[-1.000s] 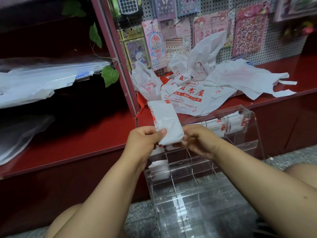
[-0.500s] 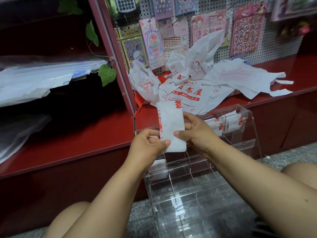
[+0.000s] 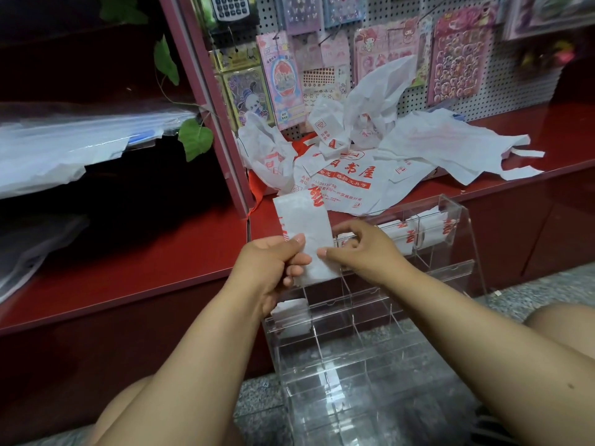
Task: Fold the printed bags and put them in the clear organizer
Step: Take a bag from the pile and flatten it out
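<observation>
The folded bag (image 3: 304,233) now stands more upright between both hands.

Bare forearms, no sleeves, bare knees
</observation>
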`<action>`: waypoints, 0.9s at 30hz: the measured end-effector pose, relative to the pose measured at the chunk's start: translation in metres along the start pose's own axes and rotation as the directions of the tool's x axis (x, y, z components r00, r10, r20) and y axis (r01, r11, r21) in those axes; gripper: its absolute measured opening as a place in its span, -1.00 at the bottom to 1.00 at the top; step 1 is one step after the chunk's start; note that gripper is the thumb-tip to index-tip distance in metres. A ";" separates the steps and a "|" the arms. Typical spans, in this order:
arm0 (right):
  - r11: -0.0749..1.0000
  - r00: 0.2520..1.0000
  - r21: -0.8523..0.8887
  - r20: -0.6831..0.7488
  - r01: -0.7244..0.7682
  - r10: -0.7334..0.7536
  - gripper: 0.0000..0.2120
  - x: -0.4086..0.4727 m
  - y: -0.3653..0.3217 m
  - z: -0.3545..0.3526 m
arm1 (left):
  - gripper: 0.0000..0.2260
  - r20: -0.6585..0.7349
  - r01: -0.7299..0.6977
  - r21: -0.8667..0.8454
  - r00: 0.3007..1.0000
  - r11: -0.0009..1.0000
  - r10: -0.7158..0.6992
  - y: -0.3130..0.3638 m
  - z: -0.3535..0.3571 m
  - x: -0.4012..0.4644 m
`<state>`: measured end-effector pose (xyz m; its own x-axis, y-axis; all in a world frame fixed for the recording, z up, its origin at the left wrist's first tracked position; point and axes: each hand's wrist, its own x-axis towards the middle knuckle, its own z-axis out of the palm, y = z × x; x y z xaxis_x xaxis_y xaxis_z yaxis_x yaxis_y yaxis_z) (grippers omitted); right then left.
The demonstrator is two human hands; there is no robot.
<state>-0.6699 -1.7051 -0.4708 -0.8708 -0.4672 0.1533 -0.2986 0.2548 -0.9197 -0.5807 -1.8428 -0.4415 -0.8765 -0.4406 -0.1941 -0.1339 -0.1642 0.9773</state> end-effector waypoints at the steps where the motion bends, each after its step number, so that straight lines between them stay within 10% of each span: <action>1: 0.993 0.998 0.105 0.050 -0.050 0.045 -0.68 0.000 0.000 -0.002 | -0.82 -0.002 -0.031 0.011 1.000 0.999 0.031 -0.002 0.000 0.001; 7: 0.821 0.988 0.559 0.149 -0.112 0.034 -0.93 0.001 0.000 0.001 | -0.88 0.047 -0.158 0.116 0.987 0.981 0.153 -0.012 0.000 0.006; 15: 0.856 0.998 0.515 0.064 -0.030 -0.004 -0.94 0.004 0.011 0.006 | -0.59 0.020 -0.399 0.155 0.916 0.904 0.401 -0.024 -0.006 0.014; 20: 0.753 0.989 0.642 0.100 -0.147 0.109 -0.60 0.008 0.009 0.010 | -0.87 -0.012 -0.454 0.279 0.879 0.846 0.476 -0.036 -0.003 0.015; 27: 0.862 0.997 0.507 -0.068 0.006 0.033 -0.78 0.011 0.014 0.013 | -0.91 -0.024 -0.386 0.264 0.914 0.884 0.406 -0.044 0.000 0.018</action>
<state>-0.6791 -1.7177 -0.4867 -0.9044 -0.4004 0.1473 -0.0648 -0.2123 -0.9751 -0.5907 -1.8438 -0.4881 -0.8442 -0.4900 0.2175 0.0981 0.2577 0.9612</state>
